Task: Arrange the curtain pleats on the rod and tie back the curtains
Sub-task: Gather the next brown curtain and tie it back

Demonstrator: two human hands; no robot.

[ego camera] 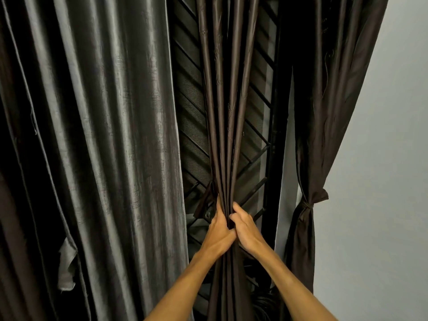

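Note:
A dark brown curtain panel (228, 100) hangs in the middle, gathered into narrow folds. My left hand (218, 230) grips the bunch from the left, and my right hand (243, 228) grips it from the right, both at the same height and touching. A loose strip of brown fabric (203, 200) hangs just left of the bunch. On the right, another brown curtain (328, 112) is cinched by a tieback (308, 205). A wide grey curtain (104, 147) hangs loose on the left. The rod is out of view.
Behind the middle curtain is a dark window grille (190, 140) with slanted bars. A pale wall (382, 181) fills the right side. A torn grey flap (67, 262) hangs at the lower left of the grey curtain.

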